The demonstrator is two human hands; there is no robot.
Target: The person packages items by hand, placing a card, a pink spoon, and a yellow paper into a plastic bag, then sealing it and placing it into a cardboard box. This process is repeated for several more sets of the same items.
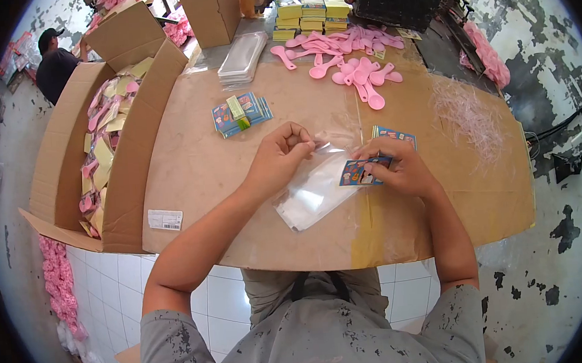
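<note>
My left hand (284, 156) is closed, thumb and index finger pinching the upper edge of a clear plastic bag (312, 197) that lies on the cardboard-covered table. In my right hand (398, 167) a blue printed card (358, 173) is held between thumb and fingers, over the bag's right side. Partly behind my right hand lie more blue cards (395, 134). A bundle of blue cards (232, 115) with a green and white band rests beyond my left hand. Pink spoons (364, 75) are heaped farther back.
An open carton (128, 166) of packed pink pieces and cards stands at left. A stack of clear bags (243, 58) and yellow-edged card stacks (309, 11) sit at the back. Plastic strips (469, 122) lie at right. Another person (57, 66) is at upper left.
</note>
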